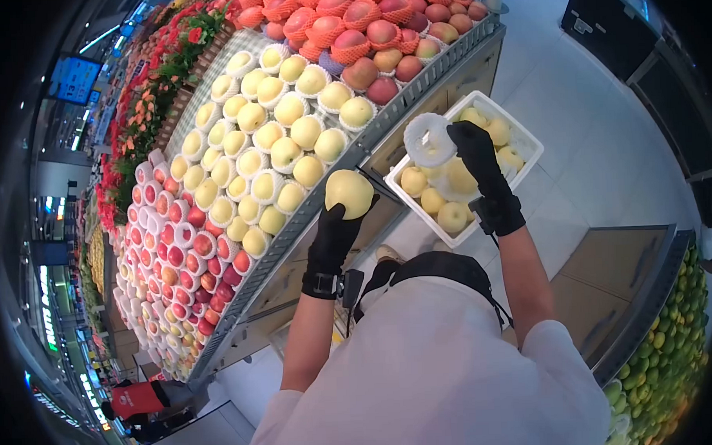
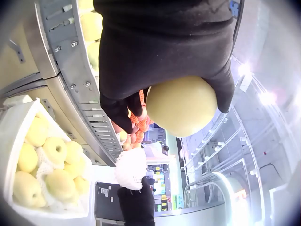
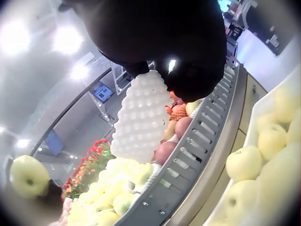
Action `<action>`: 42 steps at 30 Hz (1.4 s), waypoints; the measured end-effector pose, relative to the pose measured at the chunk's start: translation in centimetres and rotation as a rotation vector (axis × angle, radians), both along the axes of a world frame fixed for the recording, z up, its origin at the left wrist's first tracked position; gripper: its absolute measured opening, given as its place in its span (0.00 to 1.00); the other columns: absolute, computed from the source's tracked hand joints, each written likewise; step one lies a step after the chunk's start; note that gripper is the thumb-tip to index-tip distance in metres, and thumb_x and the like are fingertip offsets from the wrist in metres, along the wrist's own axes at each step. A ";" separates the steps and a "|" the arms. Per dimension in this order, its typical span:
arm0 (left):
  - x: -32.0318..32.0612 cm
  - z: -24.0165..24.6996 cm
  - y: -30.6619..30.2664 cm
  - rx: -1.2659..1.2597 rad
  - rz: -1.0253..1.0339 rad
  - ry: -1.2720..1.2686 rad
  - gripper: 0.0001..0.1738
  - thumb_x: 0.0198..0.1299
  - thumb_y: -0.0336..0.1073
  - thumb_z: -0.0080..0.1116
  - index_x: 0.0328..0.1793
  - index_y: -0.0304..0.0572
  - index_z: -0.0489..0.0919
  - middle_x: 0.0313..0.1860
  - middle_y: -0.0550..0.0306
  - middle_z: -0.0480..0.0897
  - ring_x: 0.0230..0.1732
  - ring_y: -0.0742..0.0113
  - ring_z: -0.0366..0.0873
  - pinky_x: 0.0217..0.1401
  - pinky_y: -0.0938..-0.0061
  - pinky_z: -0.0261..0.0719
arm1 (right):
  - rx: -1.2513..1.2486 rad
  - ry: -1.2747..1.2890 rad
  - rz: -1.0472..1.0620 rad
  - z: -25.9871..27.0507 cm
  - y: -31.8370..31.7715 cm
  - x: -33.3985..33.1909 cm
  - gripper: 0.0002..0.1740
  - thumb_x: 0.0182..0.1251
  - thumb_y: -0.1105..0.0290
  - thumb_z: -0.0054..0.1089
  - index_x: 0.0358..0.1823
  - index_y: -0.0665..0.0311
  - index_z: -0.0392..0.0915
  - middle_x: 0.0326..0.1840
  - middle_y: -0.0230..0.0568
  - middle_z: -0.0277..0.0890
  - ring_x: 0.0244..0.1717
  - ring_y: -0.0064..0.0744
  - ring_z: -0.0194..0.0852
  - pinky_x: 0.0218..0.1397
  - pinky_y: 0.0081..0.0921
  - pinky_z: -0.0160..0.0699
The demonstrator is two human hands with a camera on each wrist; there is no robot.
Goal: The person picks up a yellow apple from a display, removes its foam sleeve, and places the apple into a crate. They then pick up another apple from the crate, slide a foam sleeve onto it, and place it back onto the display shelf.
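My gloved left hand (image 1: 331, 241) grips a round, pale yellow pear (image 1: 349, 193) with no sleeve on it, at the display's edge. Up close in the left wrist view, fingers and thumb curl round the bare pear (image 2: 181, 108). A white foam fruit sleeve (image 1: 428, 140) is pinched by its edge in my gloved right hand (image 1: 477, 155), above a white foam box (image 1: 534, 147) of similar pears. The right wrist view shows the sleeve (image 3: 140, 117) hanging from the fingers, its bumpy mesh spread out.
The slanted display carries rows of sleeved yellow pears (image 1: 250, 116), with red apples (image 1: 204, 243) on one side and fruit in red nets (image 1: 360, 14) on the other. A grey slotted rail (image 1: 414, 83) borders it. Green fruit (image 1: 658, 353) lies on another stand at lower right.
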State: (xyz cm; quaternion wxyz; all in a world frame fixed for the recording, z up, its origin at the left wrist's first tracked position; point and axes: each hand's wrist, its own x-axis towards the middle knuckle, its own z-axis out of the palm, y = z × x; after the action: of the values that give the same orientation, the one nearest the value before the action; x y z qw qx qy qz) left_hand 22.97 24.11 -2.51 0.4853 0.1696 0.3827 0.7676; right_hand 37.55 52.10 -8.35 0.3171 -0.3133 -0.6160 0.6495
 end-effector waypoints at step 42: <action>-16.8 4.7 -9.5 -0.242 0.144 0.368 0.27 0.61 0.42 0.66 0.62 0.34 0.76 0.52 0.57 0.82 0.51 0.71 0.79 0.55 0.73 0.78 | 0.511 -0.117 0.308 10.4 -21.3 -22.1 0.27 0.61 0.75 0.64 0.64 0.64 0.72 0.48 0.37 0.79 0.33 0.23 0.74 0.38 0.25 0.77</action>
State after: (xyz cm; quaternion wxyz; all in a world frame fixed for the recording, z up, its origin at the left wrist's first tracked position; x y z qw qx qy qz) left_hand 6.16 14.58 2.15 0.3682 0.2196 0.5652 0.7048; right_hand 15.44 30.78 2.01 0.2475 -0.1630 -0.8169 0.4948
